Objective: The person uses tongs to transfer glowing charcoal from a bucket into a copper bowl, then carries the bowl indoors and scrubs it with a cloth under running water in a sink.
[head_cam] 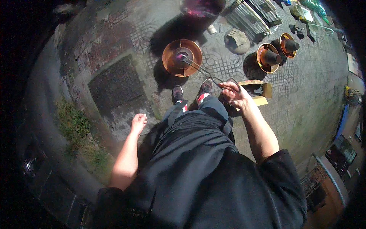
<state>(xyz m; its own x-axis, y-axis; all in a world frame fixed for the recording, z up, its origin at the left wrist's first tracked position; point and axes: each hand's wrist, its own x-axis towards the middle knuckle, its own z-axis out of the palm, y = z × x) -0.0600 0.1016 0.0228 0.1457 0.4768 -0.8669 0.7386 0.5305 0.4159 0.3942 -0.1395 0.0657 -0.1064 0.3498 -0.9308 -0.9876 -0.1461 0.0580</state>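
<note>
My right hand (233,94) grips the handles of long metal tongs (201,68). The tongs slant to the upper left, their tips at the central chimney (183,52) of a copper hot pot (168,58). A bright, pinkish-purple glow shows in the chimney at the tips; whether they pinch a piece there I cannot tell. The pot stands on the paving in front of my shoes, its ring-shaped trough split by thin dividers. Away from it, my left hand (139,124) hangs over the ground at my left side, fingers curled, with nothing visible in it.
Two more copper hot pots (268,58) (288,45) with dark chimneys stand to the right. An open cardboard box (267,90) sits by my right foot. Farther off are a large glowing vessel (202,8), a pale rounded lump (237,41) and plastic crates (248,18). A ground cover (117,81) lies left.
</note>
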